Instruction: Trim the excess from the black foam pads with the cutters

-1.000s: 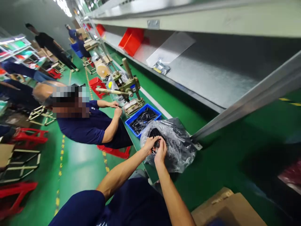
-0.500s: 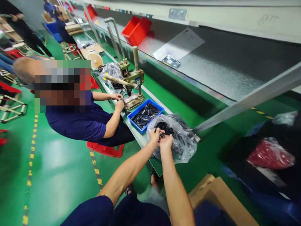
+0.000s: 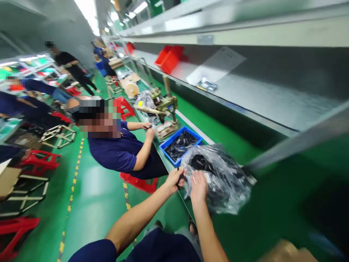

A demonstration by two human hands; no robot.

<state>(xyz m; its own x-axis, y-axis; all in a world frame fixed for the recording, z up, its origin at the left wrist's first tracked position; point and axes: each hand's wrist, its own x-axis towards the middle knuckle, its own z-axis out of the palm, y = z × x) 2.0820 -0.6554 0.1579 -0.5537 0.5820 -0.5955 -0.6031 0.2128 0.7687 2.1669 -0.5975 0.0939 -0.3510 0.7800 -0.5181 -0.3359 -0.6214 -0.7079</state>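
My left hand (image 3: 175, 179) is closed around a small black piece (image 3: 180, 177), too blurred to name more exactly, at the bench's near edge. To its right, my right hand (image 3: 199, 185) lies with fingers stretched out on the near side of a clear plastic bag (image 3: 226, 182). Black parts (image 3: 202, 163) show through the bag's opening just beyond my fingers. Touching or close behind the bag is a blue tray (image 3: 174, 162) filled with many thin black pieces (image 3: 181, 145).
A hand press (image 3: 167, 109) with a long lever stands past the tray. At left, a co-worker (image 3: 111, 156) sits on a red stool (image 3: 140, 183), hands near the press. A slanted metal post (image 3: 283, 143) crosses on the right. Red bins (image 3: 169, 59) sit on the shelf.
My hands, earlier together over the bag's opening, have come apart. The left keeps a black piece beside the bag; the right now rests flat on the plastic. My view has tilted up.
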